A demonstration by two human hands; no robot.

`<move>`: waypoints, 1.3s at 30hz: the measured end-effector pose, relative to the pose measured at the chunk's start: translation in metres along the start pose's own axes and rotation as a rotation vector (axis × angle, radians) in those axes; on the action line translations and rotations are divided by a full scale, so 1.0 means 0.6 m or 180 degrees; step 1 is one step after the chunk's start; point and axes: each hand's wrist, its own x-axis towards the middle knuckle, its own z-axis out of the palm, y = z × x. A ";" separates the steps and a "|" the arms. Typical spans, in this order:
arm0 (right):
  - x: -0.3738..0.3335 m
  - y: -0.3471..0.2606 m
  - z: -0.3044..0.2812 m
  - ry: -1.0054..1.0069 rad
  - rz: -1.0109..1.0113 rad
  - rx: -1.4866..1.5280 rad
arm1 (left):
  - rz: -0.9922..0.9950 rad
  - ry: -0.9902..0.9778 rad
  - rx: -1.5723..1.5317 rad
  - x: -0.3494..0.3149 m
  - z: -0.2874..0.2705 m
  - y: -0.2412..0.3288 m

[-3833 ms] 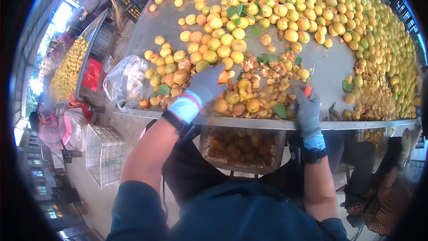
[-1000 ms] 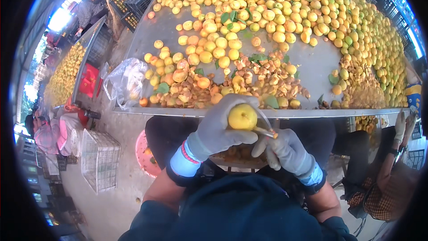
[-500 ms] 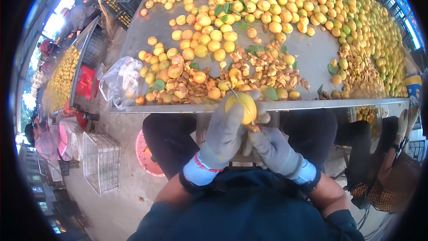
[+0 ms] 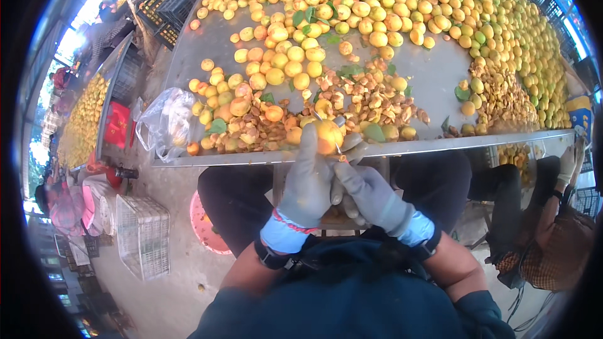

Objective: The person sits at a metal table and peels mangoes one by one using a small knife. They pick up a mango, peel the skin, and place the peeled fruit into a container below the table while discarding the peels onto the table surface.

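My left hand (image 4: 306, 189), in a grey work glove, is closed around a yellow-orange apricot (image 4: 329, 137) at the table's near edge. A thin metal tool (image 4: 339, 149) runs along the apricot, its lower end at the gloved fingertips of my right hand (image 4: 372, 194). That right hand is pinched closed just below the fruit. An orange bit sits at the fingertips, and the tool's grip is hidden by the glove. Beyond my hands, a heap of opened apricot pieces (image 4: 370, 102) lies among whole apricots (image 4: 276, 63) on the metal table (image 4: 433, 81).
A clear plastic bag (image 4: 168, 122) hangs over the table's left corner. On the floor stand a white crate (image 4: 143, 238) and a pink basin (image 4: 207, 229). Black crates (image 4: 182, 6) are stacked far left. At right, another person's gloved hands (image 4: 570, 163) are near the table.
Both hands have shifted slightly left with the apricot. The fruit is turned, and the metal tool that crossed its face now shows at its upper and lower edges.
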 end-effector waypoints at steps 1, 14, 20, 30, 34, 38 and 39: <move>-0.006 -0.010 -0.009 -0.0082 0.0013 0.0083 | -0.0078 -0.0041 -0.0229 0.000 0.007 0.012; 0.000 -0.008 -0.013 -0.0049 0.0127 0.0174 | 0.0114 -0.0061 0.0359 0.025 -0.024 -0.003; 0.002 0.017 -0.003 0.0064 -0.0153 0.0008 | 0.0225 -0.0270 0.1112 0.020 -0.017 0.018; -0.010 -0.027 -0.026 -0.0167 0.0138 0.0269 | 0.0356 -0.0160 0.1486 0.027 0.000 0.031; 0.018 0.007 -0.004 0.0381 -0.0194 0.0143 | 0.0020 0.0303 0.1029 0.027 0.010 0.009; 0.025 0.018 -0.012 0.0444 -0.0099 -0.0151 | -0.0067 0.0402 0.0742 0.038 -0.001 -0.009; 0.014 0.001 -0.026 0.0193 0.0299 0.0122 | 0.0003 0.0193 0.0942 0.034 -0.011 -0.003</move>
